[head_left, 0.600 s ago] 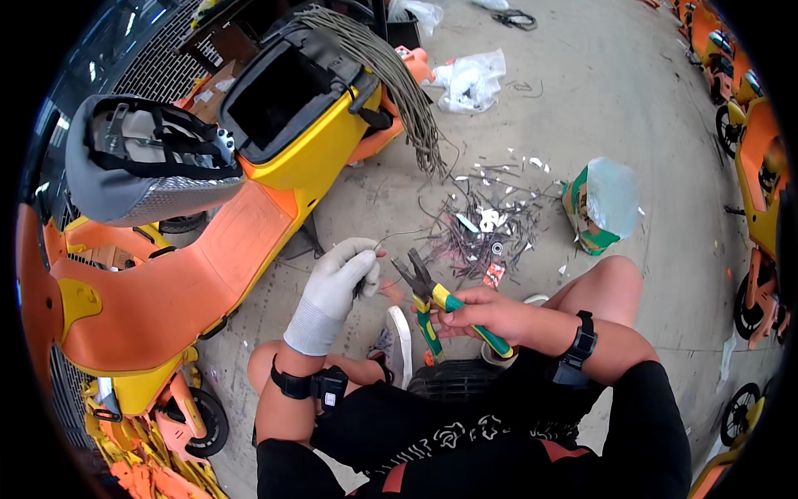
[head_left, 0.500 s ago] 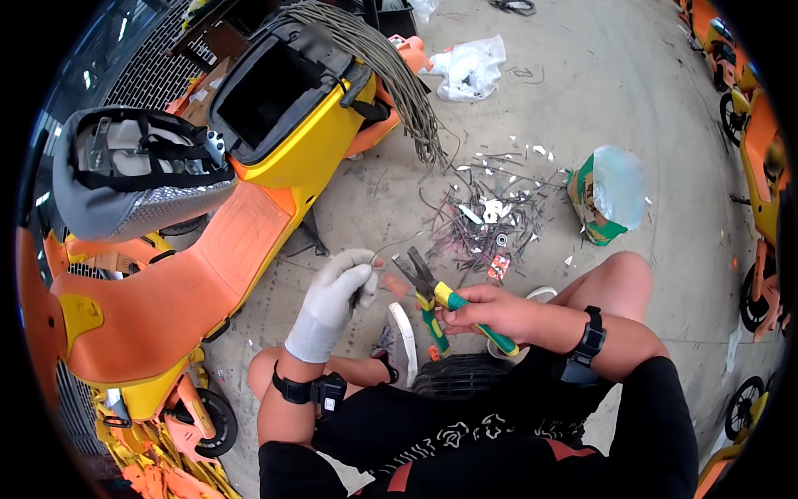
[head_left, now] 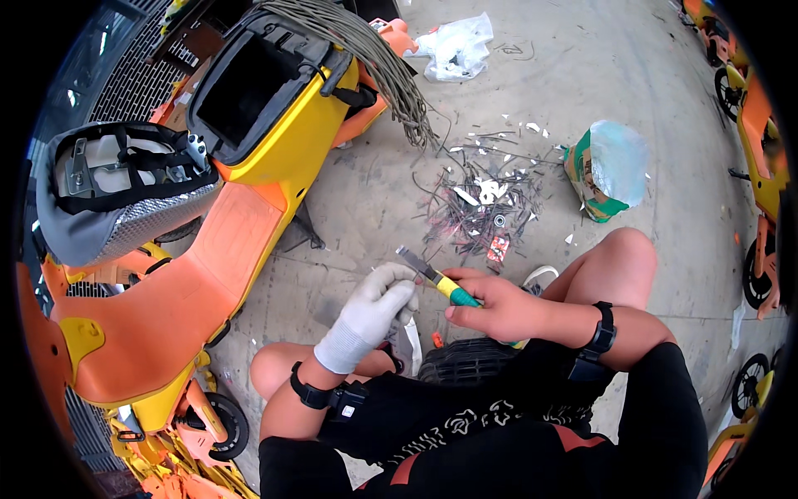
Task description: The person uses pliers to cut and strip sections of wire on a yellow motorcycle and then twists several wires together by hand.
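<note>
My left hand (head_left: 374, 312), in a pale knitted glove, is bent with fingertips pinched just left of the pliers' jaws; what it holds is too small to make out. My right hand (head_left: 499, 303), bare, grips green-and-yellow pliers (head_left: 453, 289), their dark jaws pointing up-left toward the glove and seen edge-on. Beyond both hands lies a scattered pile of wire offcuts and white scraps (head_left: 478, 208), with a small orange-red packet (head_left: 498, 249). A black ribbed tire-like object (head_left: 461, 363) is under my right hand, between my legs.
A yellow-and-orange scooter (head_left: 174, 308) stands at left, its seat (head_left: 120, 224) raised, a bundle of cables (head_left: 378, 71) draped over it. A green bag (head_left: 603, 175) stands at right, a white plastic bag (head_left: 457, 46) lies behind. More scooters (head_left: 761, 166) line the right edge.
My right hand has turned the pliers so the spread handles no longer both show and is closer to my left hand. The gloved hand has moved right. The scene sits higher in view.
</note>
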